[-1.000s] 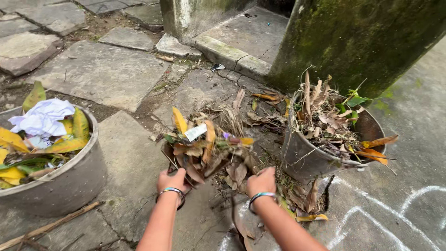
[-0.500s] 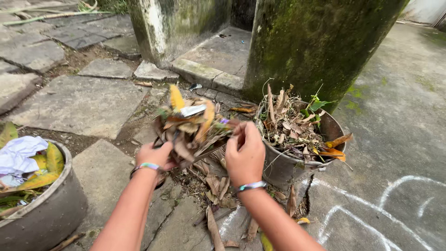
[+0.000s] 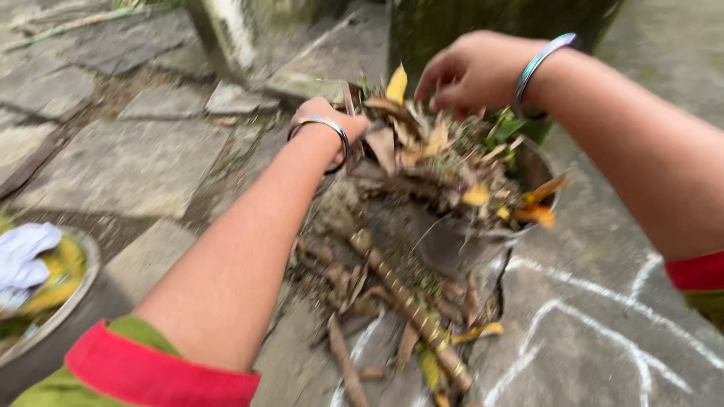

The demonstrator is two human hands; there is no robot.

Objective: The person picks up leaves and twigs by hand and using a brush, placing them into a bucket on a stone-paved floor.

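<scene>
The grey flagstone floor (image 3: 128, 162) spreads under you, chalk lines (image 3: 603, 316) crossing it at the right, with a mossy stone block (image 3: 483, 26) ahead. At your left edge sits a shallow round metal basin (image 3: 72, 301) of yellow leaves and white cloth. Beneath your hands stands the dark round metal bucket (image 3: 460, 245), already heaped with dry litter. A second ago you were gathering low on the floor; now you have raised the bundle of dry brown and yellow leaves and twigs (image 3: 422, 162) over that bucket, so the load sits at its rim. More sticks and leaves (image 3: 400, 316) lie on the floor beside it. Your left hand (image 3: 332, 124) is closed against the bundle's side; your right hand (image 3: 471, 71) curls over its top, fingers pinching leaves.
</scene>
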